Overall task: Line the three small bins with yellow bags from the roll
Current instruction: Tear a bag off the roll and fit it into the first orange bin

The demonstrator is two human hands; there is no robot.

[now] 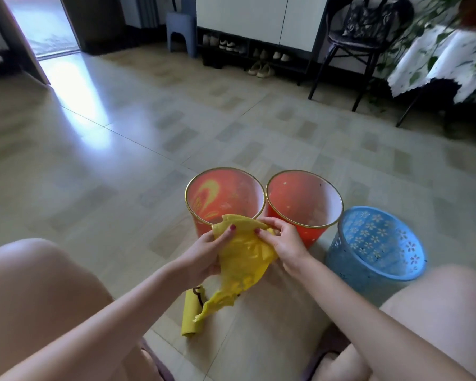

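Three small bins stand in a row on the floor before me: a red bin with a gold rim (204, 199) on the left, a second red bin (324, 200) touching it, and a blue perforated bin (379, 243) on the right. None shows a liner inside. My left hand (206, 253) and my right hand (283, 240) both pinch the top edge of a crumpled yellow bag (245, 259), held just in front of the two red bins. Its lower end hangs down to the yellow roll (191, 314) lying on the floor between my knees.
My bare knees frame the view at the lower left and lower right. Farther back stand a shoe rack with shoes (259, 57), a grey stool (180, 30), a black chair (366, 37) and a cloth-covered table with plants (445, 59). A bright doorway (41, 26) is at the far left.
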